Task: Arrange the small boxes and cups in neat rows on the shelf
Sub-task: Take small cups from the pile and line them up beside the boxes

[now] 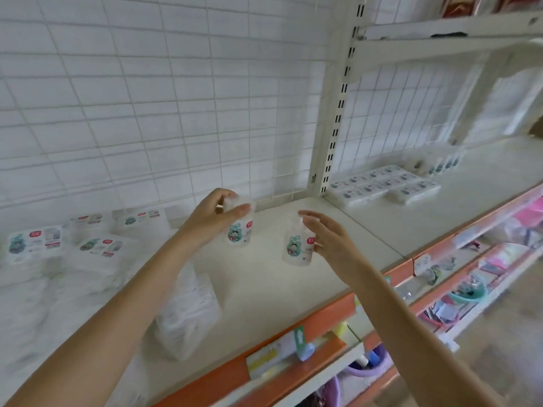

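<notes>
Two white cups with a green cartoon label are over the cream shelf [264, 283]. My left hand [213, 217] grips the top of the left cup [239, 230], fingers wrapped around its clear lid. The right cup [298, 245] is held by my right hand [326, 239], thumb at its side and fingers over its lid. Whether either cup touches the shelf I cannot tell. Flat white boxes [35, 242] with the same label lie at the far left of the shelf.
A clear plastic-wrapped pack [188, 315] lies under my left forearm. A slotted upright post [332, 118] divides the shelf; beyond it lie rows of flat boxes [385, 183] and small cups [443, 165]. A wire grid backs the shelf. Lower shelves hold mixed goods.
</notes>
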{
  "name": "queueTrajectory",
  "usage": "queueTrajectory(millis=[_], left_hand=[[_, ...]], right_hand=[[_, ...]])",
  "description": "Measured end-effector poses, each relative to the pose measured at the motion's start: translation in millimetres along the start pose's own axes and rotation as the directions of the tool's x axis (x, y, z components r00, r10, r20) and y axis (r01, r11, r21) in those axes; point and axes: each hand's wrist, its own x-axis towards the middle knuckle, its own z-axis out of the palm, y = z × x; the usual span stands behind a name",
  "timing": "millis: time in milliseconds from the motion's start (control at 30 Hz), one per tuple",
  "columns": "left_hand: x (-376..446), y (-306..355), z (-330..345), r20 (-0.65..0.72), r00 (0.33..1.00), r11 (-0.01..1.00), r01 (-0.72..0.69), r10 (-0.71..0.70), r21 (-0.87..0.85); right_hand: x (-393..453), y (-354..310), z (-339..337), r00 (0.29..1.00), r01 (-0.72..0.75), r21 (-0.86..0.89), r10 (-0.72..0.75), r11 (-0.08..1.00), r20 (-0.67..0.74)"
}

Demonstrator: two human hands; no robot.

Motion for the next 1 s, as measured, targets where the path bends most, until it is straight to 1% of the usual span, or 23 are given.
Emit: queueTrajectory(millis=[67,167,233,300,367,600,767,833,900,1000], left_hand=[[-3,18,8,0.055,0.998,1.000,-0.021,0.021,0.012],[-11,44,39,0.182,0.983,0.998,-0.021,0.031,-0.054],[-16,57,70,0.254,0.967,0.992,0.012,0.020,-0.126],[-22,62,105,0.337,0.942,0.974,0.078,-0.002,-0.211],[-30,67,144,0.404,0.915,0.959,0.122,-0.008,-0.257],[-68,93,291,0.602,0.797,0.958,0.133,0.050,-0.255],[-101,110,392,0.704,0.710,0.900,0.290,0.025,-0.325],[-112,114,427,0.744,0.668,0.873,0.359,0.006,-0.330],[-120,117,458,0.786,0.618,0.838,0.414,0.026,-0.354],[-119,121,498,0.815,0.579,0.848,0.421,0.021,-0.321]], right_hand=[[-15,-9,-13,0.999,0.012,-0.025,-0.013,1.000,-0.039],[-37,-15,-35,0.993,0.004,-0.106,-0.016,0.994,-0.120],[-55,-16,-55,0.984,0.004,-0.124,-0.026,0.992,-0.178],[-77,-18,-81,0.971,0.002,-0.129,-0.033,0.992,-0.237],[-102,-20,-111,0.956,-0.008,-0.114,-0.025,0.993,-0.292],[-201,-23,-225,0.895,-0.043,-0.090,-0.002,0.995,-0.446],[-272,-14,-297,0.832,-0.084,-0.084,0.024,0.993,-0.554],[-291,-6,-323,0.811,-0.100,-0.067,0.042,0.993,-0.584],[-305,1,-345,0.790,-0.116,-0.050,0.062,0.992,-0.609],[-315,12,-380,0.761,-0.128,-0.013,0.090,0.992,-0.642]])
